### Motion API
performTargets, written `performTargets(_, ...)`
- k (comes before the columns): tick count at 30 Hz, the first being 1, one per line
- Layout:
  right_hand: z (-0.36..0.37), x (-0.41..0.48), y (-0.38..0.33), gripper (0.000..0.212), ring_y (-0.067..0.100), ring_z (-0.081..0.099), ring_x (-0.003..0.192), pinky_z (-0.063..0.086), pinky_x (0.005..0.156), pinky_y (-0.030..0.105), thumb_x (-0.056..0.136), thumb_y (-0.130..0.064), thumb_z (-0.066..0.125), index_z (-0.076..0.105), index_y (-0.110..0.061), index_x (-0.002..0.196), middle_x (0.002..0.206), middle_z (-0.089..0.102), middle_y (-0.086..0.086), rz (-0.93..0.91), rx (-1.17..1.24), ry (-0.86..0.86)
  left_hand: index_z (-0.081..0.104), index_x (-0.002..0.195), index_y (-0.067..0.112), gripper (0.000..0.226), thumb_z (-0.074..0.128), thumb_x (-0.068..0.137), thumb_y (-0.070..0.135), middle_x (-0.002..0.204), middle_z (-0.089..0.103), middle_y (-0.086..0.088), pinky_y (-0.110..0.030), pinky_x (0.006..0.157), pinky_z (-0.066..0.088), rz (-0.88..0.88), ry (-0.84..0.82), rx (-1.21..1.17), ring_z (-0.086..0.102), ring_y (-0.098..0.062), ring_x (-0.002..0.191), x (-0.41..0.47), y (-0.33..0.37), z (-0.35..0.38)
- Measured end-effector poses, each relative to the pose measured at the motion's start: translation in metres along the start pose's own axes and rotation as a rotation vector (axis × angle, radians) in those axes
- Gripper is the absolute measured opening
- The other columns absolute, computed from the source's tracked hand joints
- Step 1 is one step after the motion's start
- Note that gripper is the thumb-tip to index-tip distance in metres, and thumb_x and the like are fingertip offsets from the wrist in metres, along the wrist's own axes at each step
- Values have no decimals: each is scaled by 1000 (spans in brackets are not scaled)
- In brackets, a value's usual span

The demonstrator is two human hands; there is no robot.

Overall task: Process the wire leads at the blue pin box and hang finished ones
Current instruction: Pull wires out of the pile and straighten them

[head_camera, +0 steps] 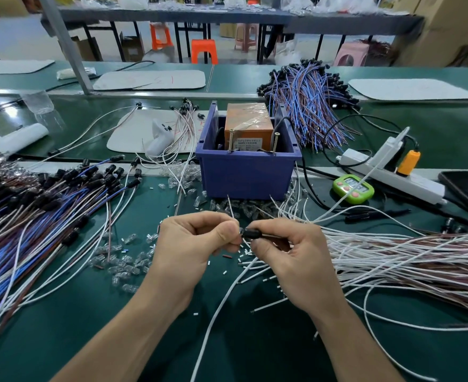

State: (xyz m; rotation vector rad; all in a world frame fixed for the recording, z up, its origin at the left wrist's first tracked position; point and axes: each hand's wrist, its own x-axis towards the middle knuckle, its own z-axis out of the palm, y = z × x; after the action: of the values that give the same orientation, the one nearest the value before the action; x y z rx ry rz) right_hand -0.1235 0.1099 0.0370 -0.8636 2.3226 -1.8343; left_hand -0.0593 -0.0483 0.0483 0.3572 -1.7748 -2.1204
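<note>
One blue box point(245, 175) is counted, with two upright screws point(230, 140) at its front rim and one orange block point(248, 119) inside. One green timer point(353, 188), one power strip point(392, 172), one dark phone point(467, 186) and four grey mats point(150, 79) are seen.

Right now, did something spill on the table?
Yes. Clear plastic pieces and white wire snippets lie scattered on the green table before the blue box, looking spilled. The left hand and right hand pinch a black-capped lead among them.

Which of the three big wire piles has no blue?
The right-hand pile, white and brown only; the left pile and the far pile both carry blue.
</note>
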Motion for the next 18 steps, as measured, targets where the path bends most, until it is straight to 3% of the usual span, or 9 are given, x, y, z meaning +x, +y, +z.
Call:
performTargets(2, -1, 0, 1, 23, 12, 73, 87, 54, 75, 19, 81, -18, 73, 82, -29, 99, 88, 77, -15, 1, -16, -1, 82, 70, 17, 17, 80, 78, 2, 66, 74, -12, -18, 56, 53, 48, 42, 39, 69, -16, 56, 0, -2, 0)
performTargets(5, -2, 1, 2, 26, 13, 73, 85, 55, 74, 20, 82, -15, 72, 80, -33, 98, 86, 77, -13, -7, 22, -17, 83, 71, 18, 8, 84, 70, 11, 68, 75, -12, -22, 61, 57, 86, 24, 40, 70, -18, 58, -1, 0, 1)
performTargets(11, -1, 0, 3, 31, 10, 70, 75, 56, 70, 23, 83, -10, 71, 79, -38, 95, 81, 77, -9, 3, 50, -60, 84, 72, 23, 14, 87, 63, 13, 67, 76, -9, -20, 61, 56, 141, 17, 146, 70, -15, 59, -2, 3, -2)
performTargets(15, 0, 0, 4, 17, 21, 63, 67, 52, 63, 40, 85, -20, 68, 78, -34, 87, 71, 70, -2, 16, 27, -97, 84, 77, 22, 23, 89, 70, 1, 71, 78, -4, -21, 64, 57, 147, 3, 263, 73, -14, 64, 1, 0, -5)
performTargets(18, 2, 0, 3, 17, 17, 56, 62, 47, 59, 36, 89, -29, 63, 76, -31, 78, 63, 63, -4, -1, 33, -91, 83, 80, 22, 22, 89, 74, 2, 74, 79, -4, -29, 69, 62, 128, -32, 291, 77, -22, 68, 1, -1, -5)
